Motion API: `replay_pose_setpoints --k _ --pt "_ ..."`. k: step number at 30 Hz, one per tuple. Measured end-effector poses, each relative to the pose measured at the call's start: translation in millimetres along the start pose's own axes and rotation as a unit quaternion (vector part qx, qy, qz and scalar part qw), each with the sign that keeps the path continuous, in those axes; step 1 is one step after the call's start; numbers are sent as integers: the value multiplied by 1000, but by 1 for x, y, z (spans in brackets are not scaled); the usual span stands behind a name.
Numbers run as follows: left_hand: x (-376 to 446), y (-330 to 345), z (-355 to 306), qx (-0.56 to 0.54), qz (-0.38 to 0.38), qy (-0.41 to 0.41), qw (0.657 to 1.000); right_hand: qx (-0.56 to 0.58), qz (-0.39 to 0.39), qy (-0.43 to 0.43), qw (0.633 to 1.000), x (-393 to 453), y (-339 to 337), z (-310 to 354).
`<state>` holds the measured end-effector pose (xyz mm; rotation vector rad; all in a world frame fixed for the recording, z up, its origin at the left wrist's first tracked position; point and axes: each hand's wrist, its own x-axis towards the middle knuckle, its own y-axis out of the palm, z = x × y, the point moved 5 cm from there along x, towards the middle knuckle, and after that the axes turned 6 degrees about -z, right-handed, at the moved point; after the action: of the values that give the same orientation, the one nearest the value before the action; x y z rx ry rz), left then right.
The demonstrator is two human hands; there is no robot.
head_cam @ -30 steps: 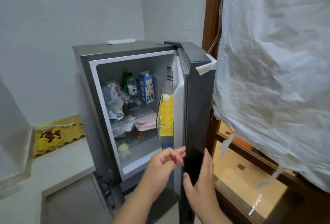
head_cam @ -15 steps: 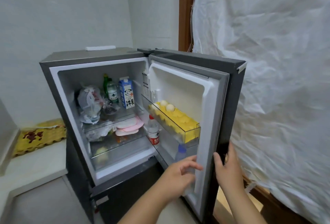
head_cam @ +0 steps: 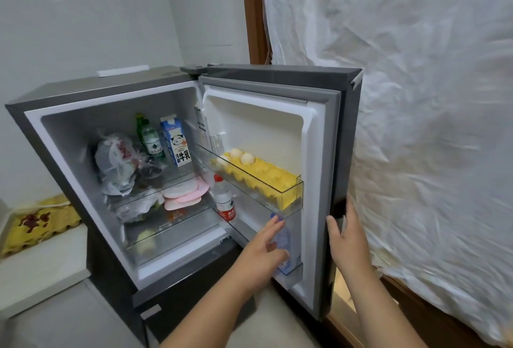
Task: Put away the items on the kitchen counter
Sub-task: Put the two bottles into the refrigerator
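Left hand seen reaching at lower door shelf, fingers extended, nothing held. Right hand curled round outer edge of fridge door, swung wide. Yellow egg tray, two eggs, in upper door shelf. Yellow egg carton noted on counter, left of fridge.

Fridge at centre, door swung open toward 3 o'clock. Milk carton on top shelf, bottle at its 9. Egg tray in door rack. Egg carton on counter, 9 o'clock of fridge.
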<state>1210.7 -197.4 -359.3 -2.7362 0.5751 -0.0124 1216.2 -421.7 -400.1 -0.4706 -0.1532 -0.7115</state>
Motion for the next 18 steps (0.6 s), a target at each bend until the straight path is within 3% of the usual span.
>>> replay_pose_setpoints --k 3,6,8,10,13,18 --pt "2 -3 2 -11 4 3 1000 1 -20 26 999 -3 3 -6" --pt "3 -12 9 -28 -12 -10 999 -5 -31 138 990 -24 16 -34" --pt "0 -21 19 -25 -32 -19 999 -28 3 247 969 -53 37 -67" --pt "-5 -35 35 -28 -49 -31 998 -77 97 311 942 -89 69 -94" --pt "-18 -59 66 -34 -72 -64 995 -159 292 285 899 -145 117 -96" --pt "-60 -121 124 -40 -141 -114 983 -138 396 171 891 -194 187 -21"
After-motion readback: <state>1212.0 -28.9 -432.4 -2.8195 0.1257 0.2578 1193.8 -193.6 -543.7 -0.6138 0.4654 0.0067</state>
